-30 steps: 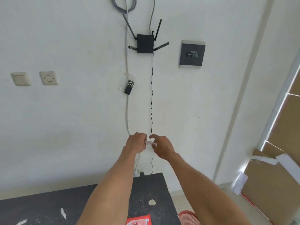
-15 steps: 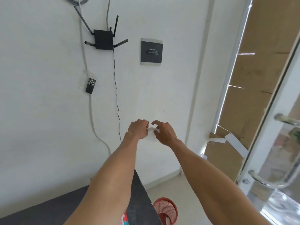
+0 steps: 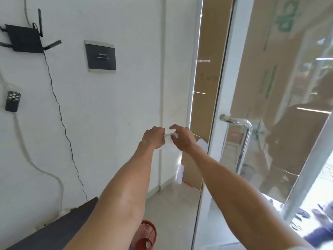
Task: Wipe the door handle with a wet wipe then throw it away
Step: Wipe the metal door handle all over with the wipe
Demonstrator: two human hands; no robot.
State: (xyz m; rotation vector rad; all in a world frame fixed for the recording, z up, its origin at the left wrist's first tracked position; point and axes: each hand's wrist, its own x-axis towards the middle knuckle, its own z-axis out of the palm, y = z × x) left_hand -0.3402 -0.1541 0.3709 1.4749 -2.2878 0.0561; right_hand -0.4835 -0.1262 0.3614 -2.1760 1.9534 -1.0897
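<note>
Pinching the wet wipe (image 3: 168,141) between them, the left hand (image 3: 154,137) and right hand (image 3: 182,138) seemingly spread it flat (easier wiping), with the door handle (image 3: 247,139) near, untouched.

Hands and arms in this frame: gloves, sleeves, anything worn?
Nothing worn on left hand or right hand: no gloves, rings or watch visible. Both forearms uncovered. A pale strip at the right arm's bottom edge may be a sleeve.

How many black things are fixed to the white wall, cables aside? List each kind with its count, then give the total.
Router: 1
Remote control: 1
Silver-framed panel: 1
Total: 3
</note>
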